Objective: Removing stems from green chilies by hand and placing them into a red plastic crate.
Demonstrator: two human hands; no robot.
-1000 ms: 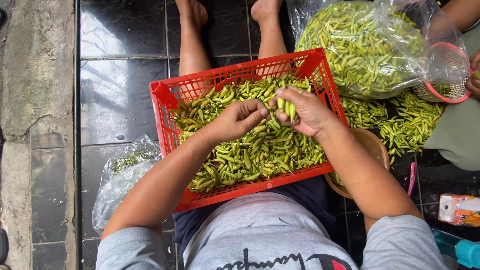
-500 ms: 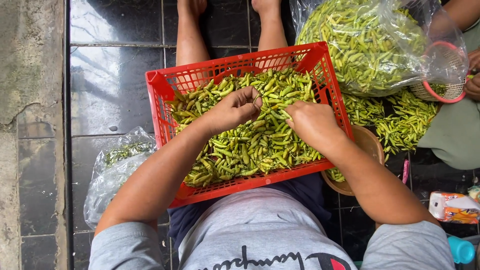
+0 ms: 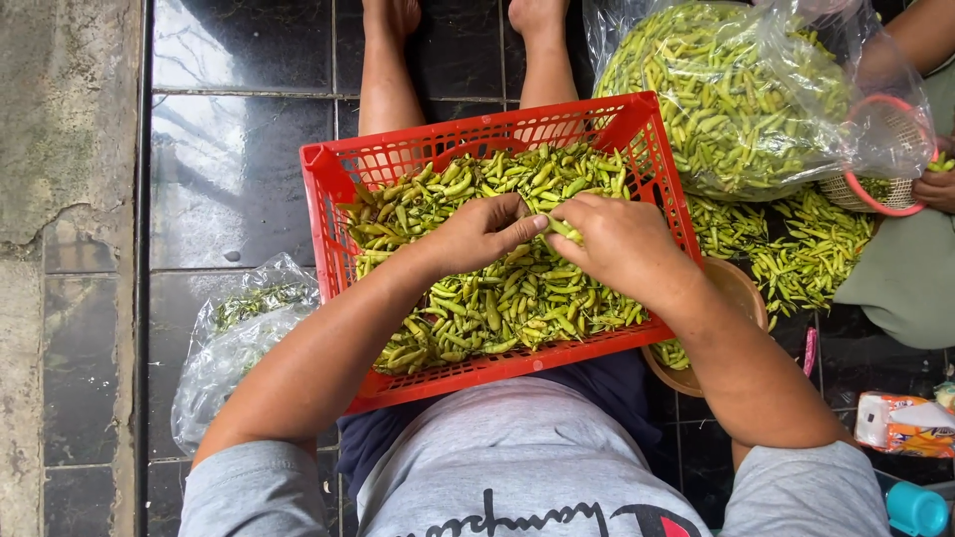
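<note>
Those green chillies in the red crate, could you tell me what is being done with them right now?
A seated person has the red crate of green chillies on their lap. The left hand and right hand meet over the pile, pinching one chilli between them. A large clear bag of chillies lies to the right, a smaller bag to the left on the dark tiles. Another person's hand holds a small pink-rimmed basket.

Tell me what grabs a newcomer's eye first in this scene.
A bright red slotted plastic crate heaped with small green chili peppers fills the middle, resting across the person's lap. Above it the left hand and right hand meet, pinching one pepper. At upper right bulges a clear plastic bag of more green peppers.
</note>
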